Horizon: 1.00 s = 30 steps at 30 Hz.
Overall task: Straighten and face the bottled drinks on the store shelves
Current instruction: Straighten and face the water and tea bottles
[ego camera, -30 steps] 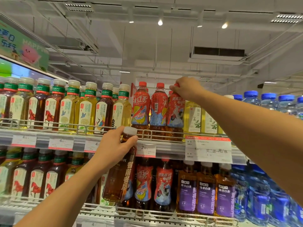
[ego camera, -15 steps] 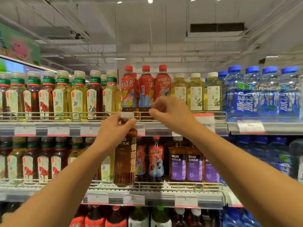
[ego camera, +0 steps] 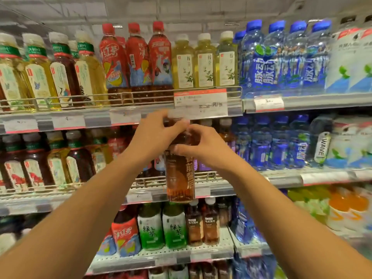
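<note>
Both the left hand and right hand gripped the upright bottle by its neck, just before the middle shelf.

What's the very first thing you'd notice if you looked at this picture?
Right in the middle, a tall clear plastic bottle of brown tea is held in front of the shelves, with the left hand and the right hand both gripping its top. Behind, on the top shelf, red-capped red-labelled bottles stand beside blue-capped blue water bottles.
</note>
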{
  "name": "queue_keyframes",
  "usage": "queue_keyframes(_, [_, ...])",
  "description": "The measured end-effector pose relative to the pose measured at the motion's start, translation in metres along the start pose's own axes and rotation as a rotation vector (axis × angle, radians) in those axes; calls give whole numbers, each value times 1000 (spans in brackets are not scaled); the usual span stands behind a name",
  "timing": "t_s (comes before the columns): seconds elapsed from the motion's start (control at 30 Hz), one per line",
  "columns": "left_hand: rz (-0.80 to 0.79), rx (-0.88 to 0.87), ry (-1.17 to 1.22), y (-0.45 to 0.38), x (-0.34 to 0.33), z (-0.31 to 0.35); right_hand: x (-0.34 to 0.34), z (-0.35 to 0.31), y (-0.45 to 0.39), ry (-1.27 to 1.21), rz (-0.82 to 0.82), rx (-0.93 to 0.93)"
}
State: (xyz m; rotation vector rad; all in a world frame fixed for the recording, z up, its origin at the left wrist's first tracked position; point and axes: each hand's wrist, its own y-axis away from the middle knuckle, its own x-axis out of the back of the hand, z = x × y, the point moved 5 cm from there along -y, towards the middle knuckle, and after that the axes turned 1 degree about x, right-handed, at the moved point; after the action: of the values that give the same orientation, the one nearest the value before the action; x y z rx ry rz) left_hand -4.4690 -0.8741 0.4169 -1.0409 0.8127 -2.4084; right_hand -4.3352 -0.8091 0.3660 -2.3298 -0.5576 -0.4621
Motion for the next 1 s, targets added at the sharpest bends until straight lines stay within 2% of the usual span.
queue_keyframes(0.17, [-213,14,-70,25,-41,-19,14,46,46,101,30,-104])
queue_keyframes(0.27, [-268,56,-102,50,-69,-47,21,80,76,103,78,-192])
queue_keyframes(0.43, [-385,1,-450,92,-130,-99,26,132,124,68,122,-325])
queue_keyframes(0.53, [-354,-56,-623,101,-152,-113,25,156,147,118,111,-389])
queue_keyframes(0.63, [-268,-81,-692,102,-161,-120,24,180,164,150,119,-438])
queue_keyframes(1.0, [-198,-30,-708,108,-185,-145,21,259,174,281,63,-521])
